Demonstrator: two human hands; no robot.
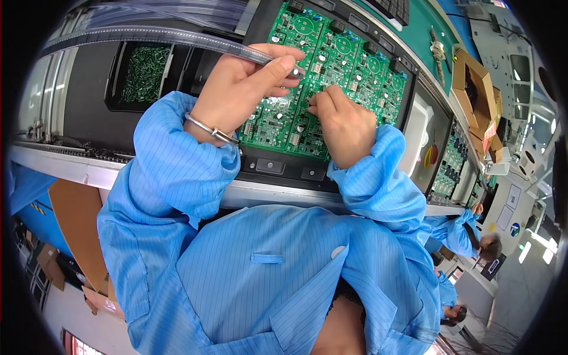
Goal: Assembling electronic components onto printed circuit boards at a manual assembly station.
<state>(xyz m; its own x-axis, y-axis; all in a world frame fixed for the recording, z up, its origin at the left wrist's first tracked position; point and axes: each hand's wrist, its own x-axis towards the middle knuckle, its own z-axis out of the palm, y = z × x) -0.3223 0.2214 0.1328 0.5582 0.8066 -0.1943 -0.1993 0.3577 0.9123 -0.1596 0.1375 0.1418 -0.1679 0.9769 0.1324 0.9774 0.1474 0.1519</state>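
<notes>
Circuit board [324, 70] appears part-populated, far round spots [343, 45] bare; left hand [245, 80] clamps a dark strip [195, 38], right hand's [346, 123] fingertips together, contents unclear.

A silver metal bench rail [65, 167] runs across the left of the frame. A flat green work surface [423, 26] occupies the upper right, near open brown cardboard boxes [463, 66]. White rectangular paper sheets [513, 196] are mounted farther right. Bright white strip lights [524, 252] appear at lower right; pale grey flooring [68, 310] shows at lower left.
</notes>
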